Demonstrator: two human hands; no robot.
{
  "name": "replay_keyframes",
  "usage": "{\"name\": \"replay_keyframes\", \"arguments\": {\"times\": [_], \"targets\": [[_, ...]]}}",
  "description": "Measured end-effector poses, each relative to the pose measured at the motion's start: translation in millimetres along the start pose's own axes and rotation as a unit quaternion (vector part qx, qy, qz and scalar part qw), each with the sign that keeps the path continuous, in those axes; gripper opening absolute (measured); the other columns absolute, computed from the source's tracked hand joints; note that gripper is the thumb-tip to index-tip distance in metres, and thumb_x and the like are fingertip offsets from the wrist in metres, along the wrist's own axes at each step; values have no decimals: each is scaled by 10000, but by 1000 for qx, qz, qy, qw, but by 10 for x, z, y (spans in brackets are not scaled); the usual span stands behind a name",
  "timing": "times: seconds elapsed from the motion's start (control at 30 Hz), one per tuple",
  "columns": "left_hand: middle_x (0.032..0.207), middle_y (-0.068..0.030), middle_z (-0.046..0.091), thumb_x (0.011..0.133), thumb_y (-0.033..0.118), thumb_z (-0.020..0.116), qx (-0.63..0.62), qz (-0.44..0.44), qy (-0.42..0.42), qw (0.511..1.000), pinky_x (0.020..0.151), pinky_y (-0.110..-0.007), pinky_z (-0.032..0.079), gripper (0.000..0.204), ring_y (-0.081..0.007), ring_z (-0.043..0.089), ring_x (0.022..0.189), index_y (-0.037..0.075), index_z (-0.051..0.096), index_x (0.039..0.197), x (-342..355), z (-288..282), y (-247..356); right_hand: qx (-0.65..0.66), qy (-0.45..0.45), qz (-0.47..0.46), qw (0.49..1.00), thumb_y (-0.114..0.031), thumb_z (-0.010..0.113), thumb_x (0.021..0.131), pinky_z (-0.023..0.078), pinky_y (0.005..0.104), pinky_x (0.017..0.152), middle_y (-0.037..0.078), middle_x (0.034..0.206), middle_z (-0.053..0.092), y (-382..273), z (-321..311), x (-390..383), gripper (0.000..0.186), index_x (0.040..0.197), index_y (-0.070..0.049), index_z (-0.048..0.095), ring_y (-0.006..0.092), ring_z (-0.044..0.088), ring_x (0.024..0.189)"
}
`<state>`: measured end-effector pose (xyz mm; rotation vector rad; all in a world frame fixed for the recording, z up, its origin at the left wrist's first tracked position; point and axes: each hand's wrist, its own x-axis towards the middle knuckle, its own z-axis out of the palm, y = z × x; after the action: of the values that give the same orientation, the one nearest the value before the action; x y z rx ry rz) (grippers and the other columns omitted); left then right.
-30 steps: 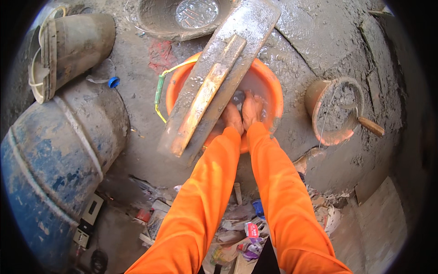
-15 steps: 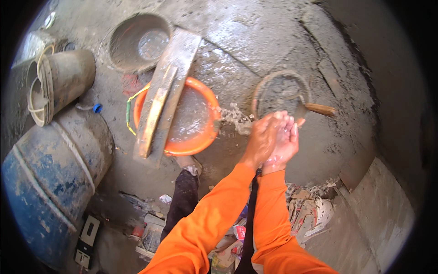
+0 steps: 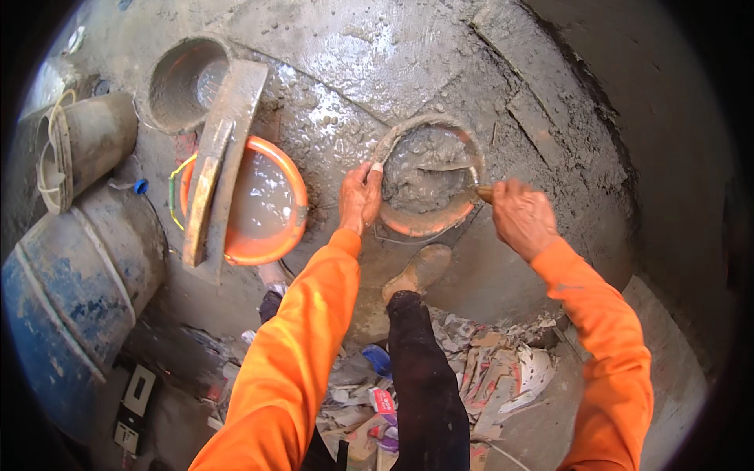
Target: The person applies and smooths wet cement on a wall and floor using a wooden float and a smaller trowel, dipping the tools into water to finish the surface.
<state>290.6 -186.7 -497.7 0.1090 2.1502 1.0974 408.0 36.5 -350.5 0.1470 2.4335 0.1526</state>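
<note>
Head view: Since the previous frame, the hands have separated. The left hand [image 3: 360, 198] has moved to the bucket [image 3: 428, 224], and the right hand [image 3: 521, 218] to the trowel [image 3: 474, 176]. The trowel rests in the bucket, its metal end in the grey wet mix [image 3: 420, 195]. Its wooden handle [image 3: 484, 191] projects over the rim at 4 o'clock. From the right hand, the nearer of the two, the trowel lies toward 10 o'clock; the handle's long axis follows roughly that 4-to-10 line. Right hand: closed around the handle, knuckles up, elbow out toward 5 o'clock. Left hand: fingers bent, gripping the rim at 9 o'clock, thumb on top, forearm entering from 7 o'clock. The orange tub [image 3: 298, 206] stands apart, at 9 o'clock from the bucket.
</note>
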Motion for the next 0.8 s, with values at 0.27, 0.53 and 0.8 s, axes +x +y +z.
{"name": "replay_keyframes", "arguments": {"times": [0.27,0.53,0.8], "targets": [[810,-144,612,851,246,601,-33,-11,17,999,681,-345,460,293,-266,601,728,12,648,1021,-298,260,416,477,-79,80,872,-115,568,814,505,334,466,166,732,602,-242,1006,-104,184,896,23,479,278,599,530],[846,-63,639,853,261,647,-172,-86,-18,981,693,-258,446,376,-110,549,761,-16,623,1106,-480,393,388,941,-266,207,16,-137,579,813,389,237,340,-9,629,465,-544,844,-187,147,855,-74,453,88,446,429],[985,-102,651,870,248,625,-184,-74,-48,979,792,-265,453,396,-121,565,881,-25,593,1154,-347,336,441,174,-161,138,962,-141,578,829,535,308,528,114,814,635,-450,590,75,360,1102,71,479,205,658,655]]}}
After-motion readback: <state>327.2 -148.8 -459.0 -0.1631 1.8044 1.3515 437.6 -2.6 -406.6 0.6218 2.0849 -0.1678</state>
